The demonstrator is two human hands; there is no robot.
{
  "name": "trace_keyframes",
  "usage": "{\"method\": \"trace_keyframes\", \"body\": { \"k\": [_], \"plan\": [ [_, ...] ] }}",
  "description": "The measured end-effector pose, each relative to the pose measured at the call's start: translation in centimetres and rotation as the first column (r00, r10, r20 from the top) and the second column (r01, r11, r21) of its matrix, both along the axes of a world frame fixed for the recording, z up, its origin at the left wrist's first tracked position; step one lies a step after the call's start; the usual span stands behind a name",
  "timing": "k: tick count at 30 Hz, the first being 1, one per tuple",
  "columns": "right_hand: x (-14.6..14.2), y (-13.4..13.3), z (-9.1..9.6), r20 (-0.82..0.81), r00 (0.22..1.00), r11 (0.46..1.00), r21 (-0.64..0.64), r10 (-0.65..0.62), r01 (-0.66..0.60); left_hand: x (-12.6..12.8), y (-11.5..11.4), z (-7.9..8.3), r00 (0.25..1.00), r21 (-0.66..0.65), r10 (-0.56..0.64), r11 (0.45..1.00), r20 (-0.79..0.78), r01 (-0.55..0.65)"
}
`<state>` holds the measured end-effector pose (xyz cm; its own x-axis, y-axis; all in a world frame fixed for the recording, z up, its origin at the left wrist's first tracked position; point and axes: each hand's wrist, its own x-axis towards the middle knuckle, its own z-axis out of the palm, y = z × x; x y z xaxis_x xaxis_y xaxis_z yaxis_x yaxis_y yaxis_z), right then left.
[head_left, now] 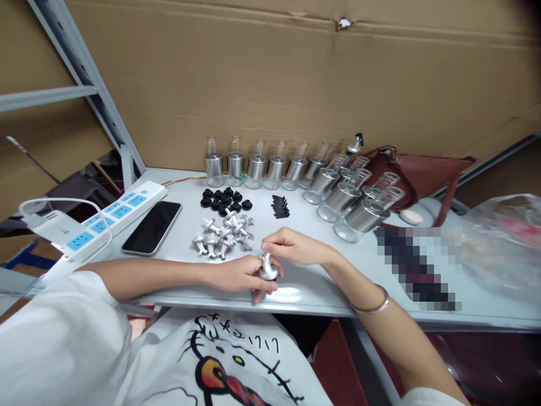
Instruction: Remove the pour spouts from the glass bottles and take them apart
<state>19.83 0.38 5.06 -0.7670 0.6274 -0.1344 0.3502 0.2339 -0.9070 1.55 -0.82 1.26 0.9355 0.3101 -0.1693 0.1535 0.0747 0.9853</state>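
Note:
My left hand [243, 273] grips a silver metal pourer spout [267, 269] near the table's front edge, with a dark part showing at its base. Just above the spout, my right hand [298, 246] is closed in a pinch at its tip. Whatever those fingertips hold, if anything, is hidden. Beyond my left hand lies a pile of similar silver spouts [226, 232]. Behind it is a cluster of black stoppers [224, 198]. Small black pins [280, 206] lie in a row farther back, beyond my right hand.
Glass bottles with metal sleeves [276, 167] line the back and curve down the right side; one has a spout fitted. A phone [153, 228] and a white power strip [120, 213] lie left. At right are a brown bag [435, 177] and a clear plastic bag [502, 242].

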Motion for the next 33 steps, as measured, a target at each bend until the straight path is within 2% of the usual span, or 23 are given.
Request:
{"method": "trace_keyframes", "body": {
  "k": [6,12,23,33],
  "plan": [
    [0.4,0.5,-0.4,-0.081,0.996,1.0,0.001,-0.024,0.024,0.1,0.1,0.0,0.998,-0.01,0.028,1.0,0.063,-0.028],
    [0.1,0.8,-1.1,-0.156,0.987,0.991,-0.134,-0.025,0.004,-0.2,0.1,-0.4,0.996,-0.051,0.034,0.998,0.082,-0.03],
    [0.4,1.1,-1.0,-0.075,0.996,0.998,-0.031,-0.048,0.046,-0.2,0.2,-0.2,0.992,-0.026,0.012,1.0,0.127,-0.009],
    [0.4,0.9,-0.6,-0.06,0.996,0.998,-0.041,-0.059,0.057,0.0,0.1,-0.3,0.994,-0.024,0.017,1.0,0.105,-0.015]
  ]
}}
